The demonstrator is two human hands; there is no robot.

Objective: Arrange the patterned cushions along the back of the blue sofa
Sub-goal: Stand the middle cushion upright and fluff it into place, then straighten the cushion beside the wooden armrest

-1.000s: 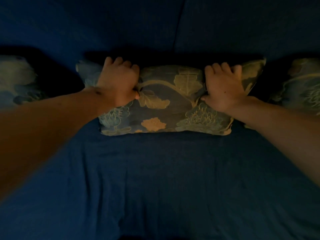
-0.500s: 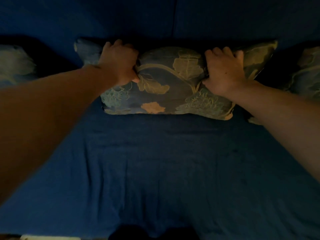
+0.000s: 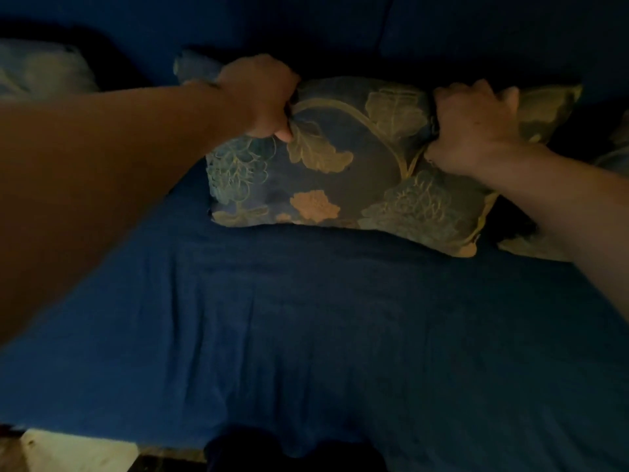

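A patterned cushion [image 3: 354,172] with gold and teal flowers lies against the back of the blue sofa [image 3: 306,318], in the middle. My left hand [image 3: 262,97] grips its upper left part, fingers curled into the fabric. My right hand [image 3: 476,127] grips its upper right part the same way. A second patterned cushion [image 3: 44,69] rests at the far left against the backrest. A third patterned cushion [image 3: 609,158] is partly hidden behind my right forearm at the far right.
The sofa's seat spreads wide and wrinkled in front of the cushions. The dark backrest [image 3: 476,28] rises behind them. A pale strip of floor [image 3: 78,451] shows at the bottom left, below the seat's front edge.
The view has pulled back and tilted, so the floor now shows. Both hands keep hold of the middle cushion, with the fingers curled tighter into it.
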